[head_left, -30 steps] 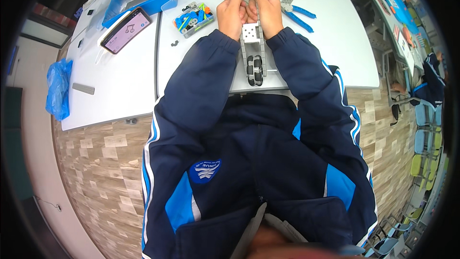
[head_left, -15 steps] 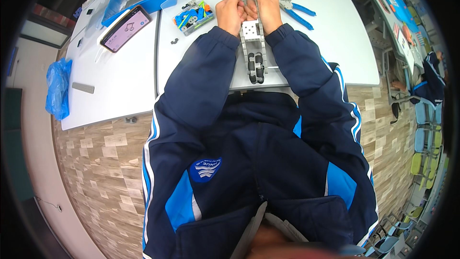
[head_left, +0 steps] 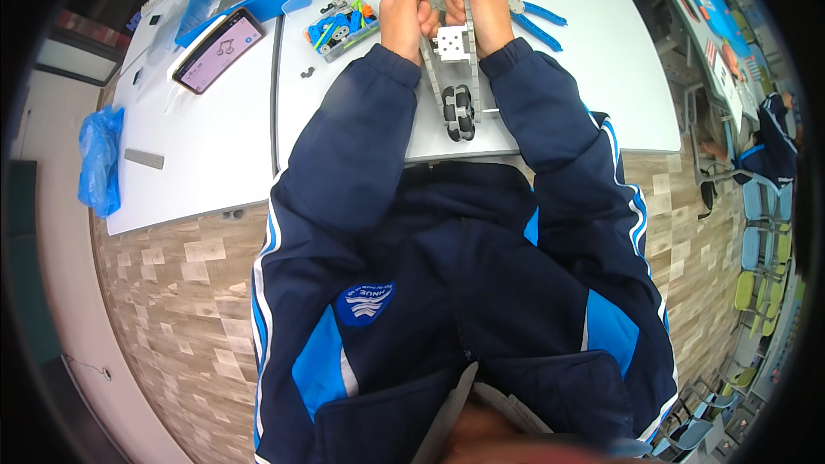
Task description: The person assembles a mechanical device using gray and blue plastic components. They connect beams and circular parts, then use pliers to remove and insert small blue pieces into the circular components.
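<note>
Your left hand (head_left: 404, 21) was closed around the left side of the grey beam frame (head_left: 474, 69) and your right hand (head_left: 484, 17) around its right side, though I could not tell what your hidden fingertips pinched. The frame lay lengthwise before you, over the white table (head_left: 593, 94), its white perforated block (head_left: 451, 42) between 2 beams. Good handling, I judged, called for even pressure from both hands, with the beams aligned and untwisted.
</note>
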The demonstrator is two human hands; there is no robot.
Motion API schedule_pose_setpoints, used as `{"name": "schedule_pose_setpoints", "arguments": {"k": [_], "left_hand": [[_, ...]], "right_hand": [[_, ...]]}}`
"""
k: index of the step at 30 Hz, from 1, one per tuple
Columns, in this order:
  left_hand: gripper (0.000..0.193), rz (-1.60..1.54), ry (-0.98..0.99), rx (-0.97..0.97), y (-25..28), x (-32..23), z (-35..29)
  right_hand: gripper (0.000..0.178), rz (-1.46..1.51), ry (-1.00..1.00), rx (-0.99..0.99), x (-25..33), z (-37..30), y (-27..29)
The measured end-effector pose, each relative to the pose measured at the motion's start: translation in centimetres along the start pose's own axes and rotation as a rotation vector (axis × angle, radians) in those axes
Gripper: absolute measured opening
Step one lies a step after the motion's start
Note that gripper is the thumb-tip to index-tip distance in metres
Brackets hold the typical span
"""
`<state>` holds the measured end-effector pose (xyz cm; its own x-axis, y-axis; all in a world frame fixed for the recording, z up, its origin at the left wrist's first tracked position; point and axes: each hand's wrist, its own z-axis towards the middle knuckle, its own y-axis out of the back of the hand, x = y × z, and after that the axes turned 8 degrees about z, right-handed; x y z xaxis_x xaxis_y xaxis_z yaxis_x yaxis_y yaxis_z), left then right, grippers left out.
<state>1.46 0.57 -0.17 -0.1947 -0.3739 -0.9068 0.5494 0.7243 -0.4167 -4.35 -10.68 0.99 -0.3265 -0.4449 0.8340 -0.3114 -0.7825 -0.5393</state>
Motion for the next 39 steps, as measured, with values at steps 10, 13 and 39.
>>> {"name": "schedule_pose_setpoints", "arguments": {"k": [10, 13, 39], "left_hand": [[0.023, 0.143, -0.066, 0.004, 0.5, 0.6, 0.5], [0.025, 0.124, -0.091, 0.009, 0.5, 0.6, 0.5], [0.039, -0.067, 0.094, 0.069, 0.2, -1.4, -9.5]], "right_hand": [[0.044, -0.470, -0.072, 0.142, 0.2, -1.7, 2.1], [0.069, -0.567, -0.218, 0.120, 0.4, -3.8, 2.6], [0.035, -0.228, -0.031, 0.000, 3.4, -12.6, -2.2]]}}
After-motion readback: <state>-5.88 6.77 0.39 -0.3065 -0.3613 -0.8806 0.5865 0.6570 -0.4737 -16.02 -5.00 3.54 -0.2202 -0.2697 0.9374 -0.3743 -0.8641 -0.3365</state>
